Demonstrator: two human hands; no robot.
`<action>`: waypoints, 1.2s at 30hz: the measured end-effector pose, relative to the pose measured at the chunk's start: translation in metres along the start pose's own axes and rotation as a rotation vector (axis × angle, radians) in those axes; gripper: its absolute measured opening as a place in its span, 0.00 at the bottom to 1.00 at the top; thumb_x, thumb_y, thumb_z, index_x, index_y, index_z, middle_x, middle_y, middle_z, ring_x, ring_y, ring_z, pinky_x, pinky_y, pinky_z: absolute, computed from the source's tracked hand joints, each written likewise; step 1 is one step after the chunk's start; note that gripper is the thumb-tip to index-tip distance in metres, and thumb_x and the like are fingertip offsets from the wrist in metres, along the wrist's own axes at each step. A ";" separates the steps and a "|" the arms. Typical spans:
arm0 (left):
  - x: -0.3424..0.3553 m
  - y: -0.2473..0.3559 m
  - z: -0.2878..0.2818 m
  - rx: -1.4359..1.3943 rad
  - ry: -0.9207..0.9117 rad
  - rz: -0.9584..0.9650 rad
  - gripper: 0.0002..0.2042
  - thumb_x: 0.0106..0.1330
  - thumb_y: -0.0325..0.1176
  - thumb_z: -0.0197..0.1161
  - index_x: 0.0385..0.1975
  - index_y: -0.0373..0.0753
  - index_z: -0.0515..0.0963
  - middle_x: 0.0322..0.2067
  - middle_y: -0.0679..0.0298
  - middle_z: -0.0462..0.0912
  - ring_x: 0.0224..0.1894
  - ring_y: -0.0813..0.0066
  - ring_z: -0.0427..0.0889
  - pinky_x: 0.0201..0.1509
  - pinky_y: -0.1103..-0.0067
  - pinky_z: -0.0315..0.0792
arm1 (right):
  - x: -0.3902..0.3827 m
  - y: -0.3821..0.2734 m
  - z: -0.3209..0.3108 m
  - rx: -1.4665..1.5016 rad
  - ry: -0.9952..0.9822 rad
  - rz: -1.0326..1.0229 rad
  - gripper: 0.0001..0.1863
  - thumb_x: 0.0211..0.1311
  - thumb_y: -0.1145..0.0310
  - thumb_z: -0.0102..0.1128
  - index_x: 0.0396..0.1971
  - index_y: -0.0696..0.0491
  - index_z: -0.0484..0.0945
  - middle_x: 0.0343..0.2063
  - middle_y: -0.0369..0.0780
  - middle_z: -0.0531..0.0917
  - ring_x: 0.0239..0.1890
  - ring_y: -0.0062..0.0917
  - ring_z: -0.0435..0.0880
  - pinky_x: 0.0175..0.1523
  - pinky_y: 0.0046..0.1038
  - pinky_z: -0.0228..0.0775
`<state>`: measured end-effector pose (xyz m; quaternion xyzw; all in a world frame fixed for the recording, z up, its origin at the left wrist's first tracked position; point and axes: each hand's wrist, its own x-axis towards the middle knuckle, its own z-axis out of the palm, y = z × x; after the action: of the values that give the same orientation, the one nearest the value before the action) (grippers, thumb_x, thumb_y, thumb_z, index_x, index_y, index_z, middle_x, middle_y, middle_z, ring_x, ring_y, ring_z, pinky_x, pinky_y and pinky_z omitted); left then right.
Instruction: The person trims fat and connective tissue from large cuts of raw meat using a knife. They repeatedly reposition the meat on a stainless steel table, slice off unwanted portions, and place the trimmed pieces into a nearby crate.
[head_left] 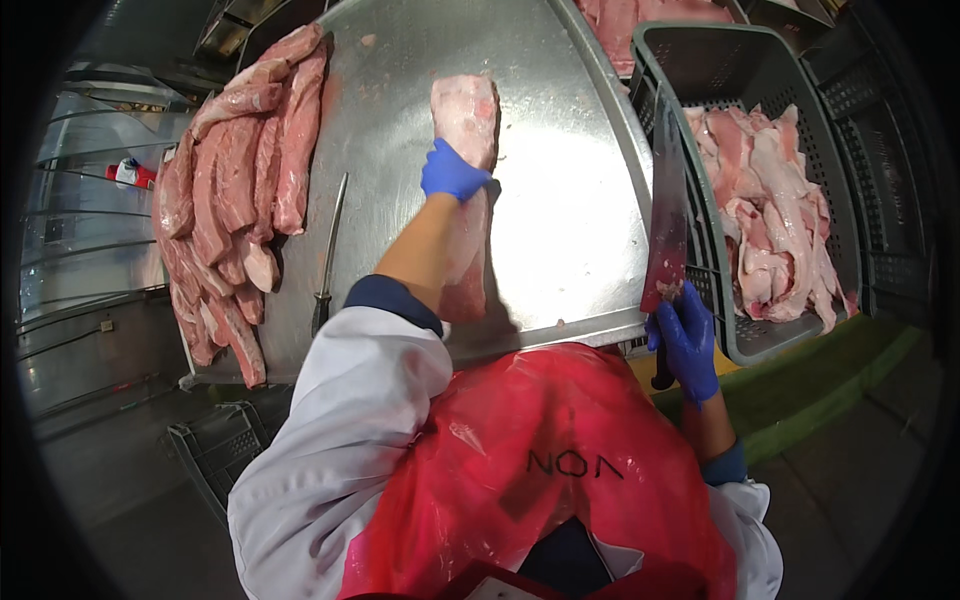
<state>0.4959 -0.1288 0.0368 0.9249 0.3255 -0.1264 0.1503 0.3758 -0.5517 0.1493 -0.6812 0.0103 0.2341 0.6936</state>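
A long pale slab of pork loin (466, 112) lies lengthwise on the metal table (575, 130). My left hand (455, 172), in a blue glove, grips it around the middle, and my forearm covers part of its near end. At the table's right edge, my right hand (687, 340), also gloved in blue, is closed on the dark handle of a large knife. The broad knife blade (668, 200) points away from me, smeared red near the handle, with small meat scraps at its base. It stays apart from the loin.
Several long meat strips (235, 170) are piled along the table's left side. Beside them lies a slim tool with a black handle (320, 312), either a thin knife or a sharpening steel. A grey perforated crate (740, 345) at right holds pale fatty trimmings (775, 235). More meat (640, 18) sits beyond the far right edge.
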 end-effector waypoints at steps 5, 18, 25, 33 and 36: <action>0.062 -0.112 -0.030 -0.989 -0.507 0.160 0.38 0.52 0.40 0.71 0.65 0.30 0.67 0.57 0.49 0.78 0.57 0.56 0.79 0.66 0.67 0.71 | 0.022 0.034 0.007 0.009 0.008 0.015 0.07 0.71 0.71 0.57 0.39 0.60 0.72 0.22 0.35 0.77 0.21 0.13 0.73 0.26 0.19 0.66; 0.047 -0.040 0.005 0.002 0.183 0.411 0.54 0.59 0.64 0.63 0.77 0.36 0.45 0.77 0.42 0.35 0.78 0.39 0.39 0.77 0.48 0.39 | 0.155 0.087 0.063 0.017 -0.045 0.084 0.20 0.72 0.68 0.56 0.60 0.57 0.71 0.27 0.35 0.81 0.22 0.13 0.76 0.28 0.20 0.72; 0.071 -0.038 0.012 -0.045 0.248 0.639 0.47 0.59 0.48 0.63 0.74 0.27 0.50 0.75 0.35 0.43 0.78 0.37 0.41 0.78 0.53 0.41 | 0.339 0.059 0.174 -0.457 -0.080 -0.120 0.40 0.65 0.67 0.54 0.77 0.38 0.51 0.39 0.46 0.86 0.28 0.29 0.84 0.36 0.31 0.79; 0.067 -0.038 0.008 -0.067 0.236 0.676 0.46 0.60 0.44 0.62 0.72 0.24 0.50 0.74 0.32 0.42 0.77 0.36 0.41 0.79 0.57 0.41 | 0.398 0.030 0.215 -0.558 -0.220 -0.136 0.43 0.64 0.67 0.49 0.78 0.38 0.44 0.48 0.59 0.82 0.49 0.48 0.86 0.56 0.43 0.76; 0.063 -0.040 0.005 -0.087 0.221 0.668 0.45 0.61 0.43 0.61 0.73 0.24 0.48 0.74 0.32 0.42 0.78 0.36 0.41 0.79 0.57 0.41 | 0.375 0.044 0.213 -0.755 -0.191 -0.160 0.43 0.65 0.69 0.51 0.78 0.37 0.46 0.47 0.54 0.85 0.41 0.43 0.88 0.48 0.36 0.80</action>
<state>0.5170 -0.0659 0.0035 0.9811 0.0242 0.0447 0.1867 0.6299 -0.2344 -0.0022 -0.8622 -0.1940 0.2289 0.4082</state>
